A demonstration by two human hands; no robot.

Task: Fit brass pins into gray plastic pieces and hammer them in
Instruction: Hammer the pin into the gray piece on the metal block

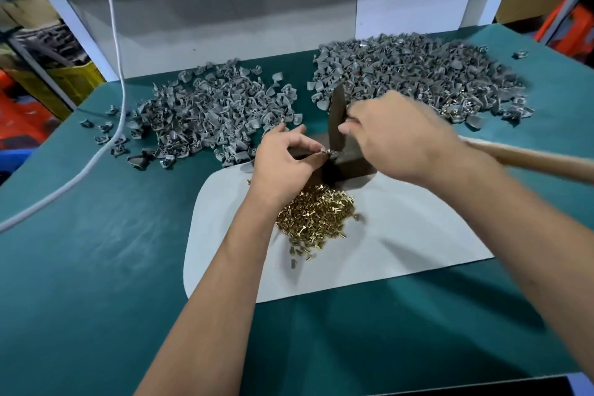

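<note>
Gray plastic piece, small, stiff and light, sits on the dark metal block mid-table, pinched at its edges by left hand. Right hand clenches the hammer. Brass pins look slippery; pinch shanks.

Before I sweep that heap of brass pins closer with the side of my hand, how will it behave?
The brass pins lie loose, so the heap will likely spread, not slide whole. Strays already sit at its near edge. Their round shafts probably roll on the smooth white sheet.
</note>
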